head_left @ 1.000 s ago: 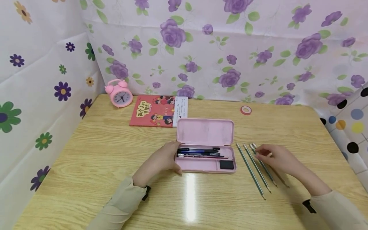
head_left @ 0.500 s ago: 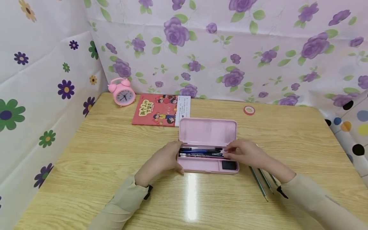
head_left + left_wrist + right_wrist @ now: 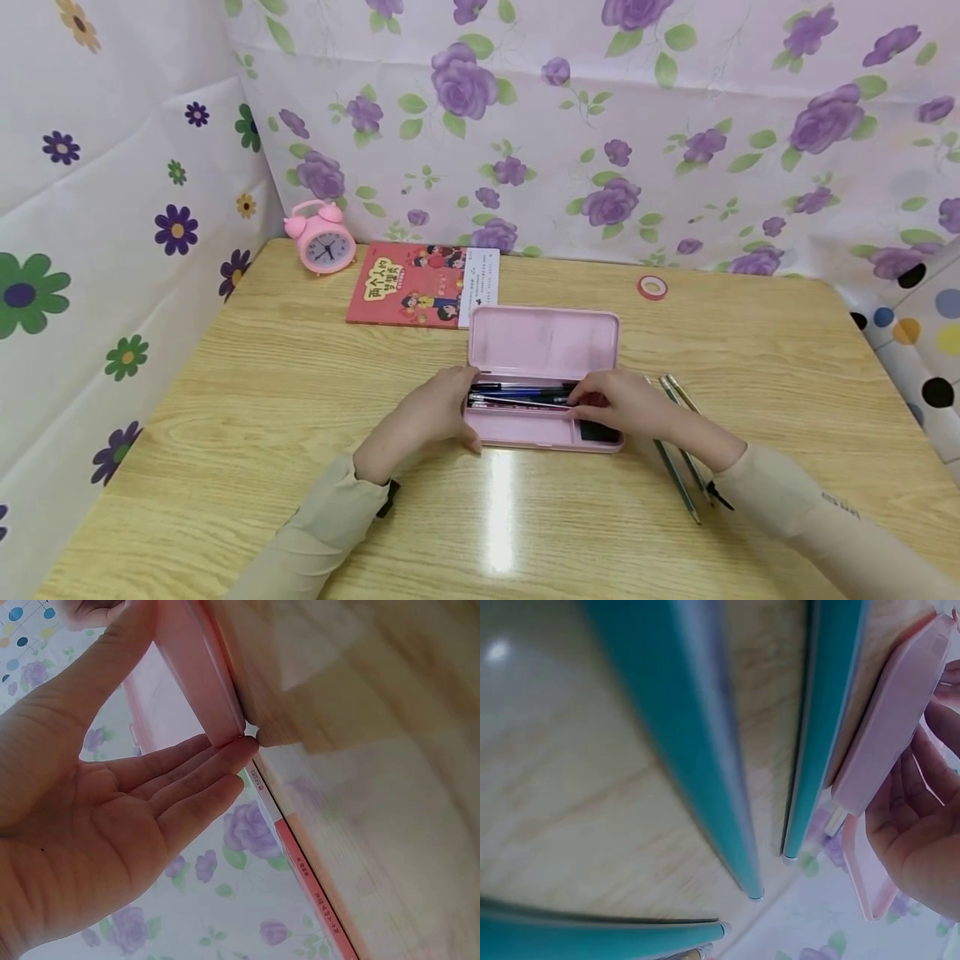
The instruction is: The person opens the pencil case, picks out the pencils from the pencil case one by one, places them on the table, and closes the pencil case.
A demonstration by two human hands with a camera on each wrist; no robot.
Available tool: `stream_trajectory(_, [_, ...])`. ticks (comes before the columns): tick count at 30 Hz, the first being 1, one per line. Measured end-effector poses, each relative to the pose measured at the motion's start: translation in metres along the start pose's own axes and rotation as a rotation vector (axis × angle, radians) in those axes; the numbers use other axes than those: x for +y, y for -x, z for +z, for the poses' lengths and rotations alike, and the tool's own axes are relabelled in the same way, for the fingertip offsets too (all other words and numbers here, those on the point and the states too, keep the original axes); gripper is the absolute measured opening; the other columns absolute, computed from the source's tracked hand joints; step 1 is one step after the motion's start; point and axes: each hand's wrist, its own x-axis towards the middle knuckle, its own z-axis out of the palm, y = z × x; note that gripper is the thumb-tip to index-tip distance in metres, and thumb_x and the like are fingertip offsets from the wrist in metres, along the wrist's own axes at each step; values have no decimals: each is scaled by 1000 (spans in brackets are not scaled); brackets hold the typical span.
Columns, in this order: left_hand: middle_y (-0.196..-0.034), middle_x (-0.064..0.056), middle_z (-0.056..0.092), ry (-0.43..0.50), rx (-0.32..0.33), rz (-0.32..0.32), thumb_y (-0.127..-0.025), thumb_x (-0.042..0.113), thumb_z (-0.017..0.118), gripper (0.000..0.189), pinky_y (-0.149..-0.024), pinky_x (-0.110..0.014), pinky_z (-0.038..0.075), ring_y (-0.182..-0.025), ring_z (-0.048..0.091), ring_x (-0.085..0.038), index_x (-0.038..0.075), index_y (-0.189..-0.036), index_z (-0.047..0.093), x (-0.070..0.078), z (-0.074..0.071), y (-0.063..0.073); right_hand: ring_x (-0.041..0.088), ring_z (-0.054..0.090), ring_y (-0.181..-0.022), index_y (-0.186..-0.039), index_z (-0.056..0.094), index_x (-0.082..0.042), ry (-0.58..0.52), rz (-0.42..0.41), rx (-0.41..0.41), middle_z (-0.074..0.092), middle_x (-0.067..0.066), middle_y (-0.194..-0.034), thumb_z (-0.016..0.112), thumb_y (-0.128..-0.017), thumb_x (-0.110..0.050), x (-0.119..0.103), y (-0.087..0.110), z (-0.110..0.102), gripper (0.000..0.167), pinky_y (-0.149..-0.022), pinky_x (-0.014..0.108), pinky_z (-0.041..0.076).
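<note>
A pink pencil case (image 3: 517,430) lies with its lid raised, holding several pens and pencils plus a black eraser (image 3: 597,431). My left hand (image 3: 431,410) grips the case's left end, thumb in front and fingers behind; the left wrist view shows fingertips against the pink wall (image 3: 199,671). Inside the long compartment, my right hand (image 3: 626,402) pinches the right end of a thin pencil (image 3: 525,403), its fingers covering that end and part of the eraser. Green pencils (image 3: 678,483) lie on the table beneath the right forearm, large and teal (image 3: 825,712) in the right wrist view.
Behind the case lies a red book (image 3: 412,283), a pink alarm clock (image 3: 327,248) to its left. A small roll of pink tape (image 3: 652,287) sits toward the back right. Flowered cloth (image 3: 540,125) hangs behind the wooden table (image 3: 300,392).
My right hand has moved left from the loose pencils into the case, then slightly lower and further left. The left hand keeps its hold on the case. The head view has shifted slightly.
</note>
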Motion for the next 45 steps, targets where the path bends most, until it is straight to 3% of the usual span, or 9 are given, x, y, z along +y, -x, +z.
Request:
stream_trajectory(8, [-118,-16,56,20,-4,5,-52,17,92,85,-99,-42,41,-108,50,-26,-1,-124,49,4,0,-1,3,48,-69,-91,72,-19,-78,32,-37,63,-11,-84,69,-84,-30,5,1,-2,13,-60,20,44])
stream_trajectory(16, [-118,-16,56,5,1,19,-51,18,92,87,-100,-42,41,-110,51,-27,-1,-124,49,5,1,-3,5,48,-67,-89,67,-15,-216,73,-112,56,-10,-74,70,-83,-26,8,-1,-7,13,-60,20,44])
stream_trajectory(22, [-116,-15,57,7,-17,8,-51,19,92,86,-99,-42,41,-108,51,-26,-1,-123,50,6,2,-4,4,49,-68,-88,68,-17,-153,16,-58,58,-12,-77,70,-83,-26,9,8,-8,10,-61,21,46])
stream_trajectory(26, [-117,-14,56,10,-20,-9,-51,19,92,88,-99,-41,42,-107,51,-25,1,-126,49,5,3,-4,3,50,-68,-89,68,-17,-133,9,18,60,-12,-81,71,-83,-24,12,25,-14,9,-59,21,46])
stream_trajectory(33, [-118,-15,56,12,-10,-6,-52,20,92,89,-99,-41,41,-108,51,-25,0,-126,48,4,2,-3,1,48,-64,-89,66,-16,-114,82,121,57,-13,-76,71,-82,-13,26,69,-31,9,-54,20,44])
stream_trajectory(45, [-116,-16,57,-3,-6,-8,-52,21,92,89,-100,-40,41,-107,52,-25,-2,-126,48,3,1,-2,-2,50,-63,-90,67,-12,6,282,270,59,-10,-74,71,-82,-11,48,153,-46,10,-52,20,44])
